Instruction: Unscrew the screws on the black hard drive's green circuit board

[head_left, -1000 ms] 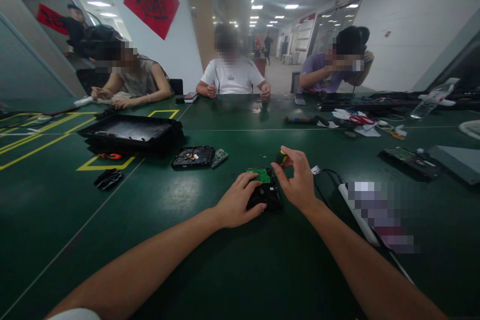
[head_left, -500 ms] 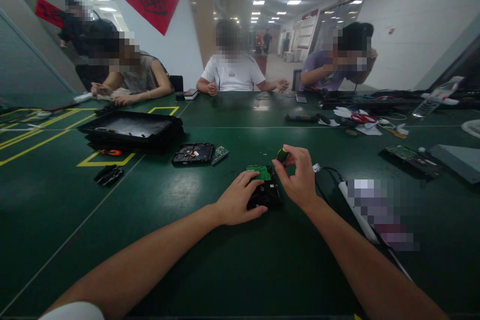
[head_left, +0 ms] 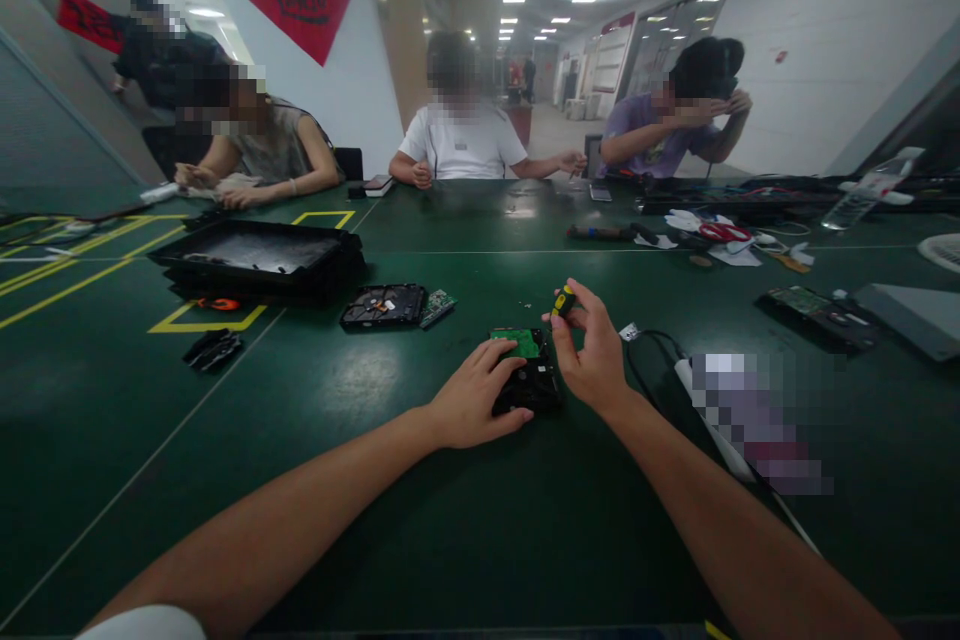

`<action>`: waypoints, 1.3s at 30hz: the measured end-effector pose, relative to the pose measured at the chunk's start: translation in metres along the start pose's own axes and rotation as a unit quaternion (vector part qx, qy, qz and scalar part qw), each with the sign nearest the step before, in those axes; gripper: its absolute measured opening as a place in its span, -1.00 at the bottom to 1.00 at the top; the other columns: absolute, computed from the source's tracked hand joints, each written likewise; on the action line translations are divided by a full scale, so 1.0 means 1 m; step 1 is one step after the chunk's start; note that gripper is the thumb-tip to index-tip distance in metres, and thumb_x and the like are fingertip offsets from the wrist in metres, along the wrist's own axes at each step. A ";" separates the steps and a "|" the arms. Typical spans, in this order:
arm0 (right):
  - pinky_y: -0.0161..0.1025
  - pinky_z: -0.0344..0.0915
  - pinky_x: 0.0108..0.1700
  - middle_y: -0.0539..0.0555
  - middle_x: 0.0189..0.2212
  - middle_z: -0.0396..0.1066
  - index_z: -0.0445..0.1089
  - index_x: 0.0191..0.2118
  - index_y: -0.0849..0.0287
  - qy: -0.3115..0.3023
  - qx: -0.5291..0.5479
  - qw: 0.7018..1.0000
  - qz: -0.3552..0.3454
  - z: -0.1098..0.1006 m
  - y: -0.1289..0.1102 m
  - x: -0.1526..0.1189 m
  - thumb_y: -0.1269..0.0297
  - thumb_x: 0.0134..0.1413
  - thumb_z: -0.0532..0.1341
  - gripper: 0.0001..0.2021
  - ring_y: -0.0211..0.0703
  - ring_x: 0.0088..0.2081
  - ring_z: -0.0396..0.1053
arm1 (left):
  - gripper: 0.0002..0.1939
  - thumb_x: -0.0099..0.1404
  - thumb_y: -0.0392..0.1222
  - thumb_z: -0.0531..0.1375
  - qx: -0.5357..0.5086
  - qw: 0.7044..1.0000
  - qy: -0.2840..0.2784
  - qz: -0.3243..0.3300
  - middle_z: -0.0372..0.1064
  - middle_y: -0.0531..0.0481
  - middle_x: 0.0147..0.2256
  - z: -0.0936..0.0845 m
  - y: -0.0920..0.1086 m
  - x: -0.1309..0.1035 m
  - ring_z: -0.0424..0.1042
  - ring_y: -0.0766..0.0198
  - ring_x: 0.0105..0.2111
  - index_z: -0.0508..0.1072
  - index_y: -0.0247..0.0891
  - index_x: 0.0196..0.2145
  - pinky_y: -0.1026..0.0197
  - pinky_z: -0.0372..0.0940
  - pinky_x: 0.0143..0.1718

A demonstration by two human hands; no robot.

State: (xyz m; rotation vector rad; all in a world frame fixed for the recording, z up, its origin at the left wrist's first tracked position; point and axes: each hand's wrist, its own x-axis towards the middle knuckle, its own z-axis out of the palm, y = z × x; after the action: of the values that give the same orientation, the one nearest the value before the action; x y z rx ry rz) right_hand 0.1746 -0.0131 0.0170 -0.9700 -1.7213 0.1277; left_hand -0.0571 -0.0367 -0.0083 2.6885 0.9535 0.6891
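Observation:
A black hard drive with a green circuit board lies on the table before me. My left hand grips it from the left, fingers over the board and thumb along the near edge. Just above the drive's right side, my right hand pinches a screwdriver by its yellow and black handle. The screwdriver's shaft and tip are too hard to make out. Left of these lie another opened hard drive and a loose circuit board. Tiny bits, perhaps screws, lie beyond the drive.
Stacked black trays stand at the left, black scraps in front. A white power strip and cable lie right of my forearm. Farther right are another drive, a grey box and a bottle. Several people sit opposite.
The screwdriver handle has turned in my right fingers and shows more of its yellow side. My left hand stays on the hard drive. The whole view has shifted slightly.

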 end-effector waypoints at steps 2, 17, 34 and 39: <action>0.04 0.59 -0.07 0.21 0.15 0.37 0.13 0.39 -0.04 0.018 -0.017 1.000 -0.008 0.000 0.001 0.000 0.21 0.40 0.23 -0.47 -0.03 -0.12 0.54 | -0.28 0.35 0.18 0.30 -0.002 1.000 0.003 0.001 0.14 -0.35 0.34 0.000 0.000 0.000 0.12 -0.24 0.39 0.29 -0.25 0.31 -0.33 0.12 0.41; 0.03 0.54 -0.14 0.14 -0.04 0.40 0.13 0.43 -0.07 0.023 -0.087 0.996 -0.021 -0.004 -0.004 0.004 0.06 0.34 0.30 -0.36 -0.01 -0.20 0.45 | -0.26 0.34 0.19 0.30 0.005 1.000 -0.004 -0.006 0.14 -0.36 0.34 0.001 -0.001 0.000 0.11 -0.25 0.39 0.29 -0.26 0.31 -0.35 0.12 0.41; -0.02 0.53 -0.20 0.15 0.00 0.40 0.26 0.29 -0.05 0.042 -0.089 0.994 -0.039 -0.007 -0.008 0.005 0.15 0.34 0.30 -0.53 -0.06 -0.23 0.44 | -0.26 0.34 0.18 0.30 -0.002 1.000 0.001 -0.002 0.14 -0.37 0.34 0.000 0.000 0.000 0.12 -0.25 0.39 0.28 -0.25 0.32 -0.35 0.11 0.41; 0.08 0.53 -0.03 0.22 0.09 0.38 0.19 0.36 -0.03 0.010 -0.073 0.996 -0.041 -0.006 -0.012 0.007 0.23 0.41 0.18 -0.53 0.04 -0.04 0.46 | -0.28 0.34 0.16 0.31 -0.014 1.000 0.011 0.003 0.15 -0.35 0.34 0.000 0.000 -0.001 0.14 -0.25 0.38 0.28 -0.20 0.32 -0.37 0.13 0.39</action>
State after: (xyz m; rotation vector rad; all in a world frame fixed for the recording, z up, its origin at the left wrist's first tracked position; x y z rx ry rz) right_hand 0.1725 -0.0184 0.0307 -1.0031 -1.7673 -0.0624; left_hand -0.0579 -0.0370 -0.0086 2.6663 0.9339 0.7305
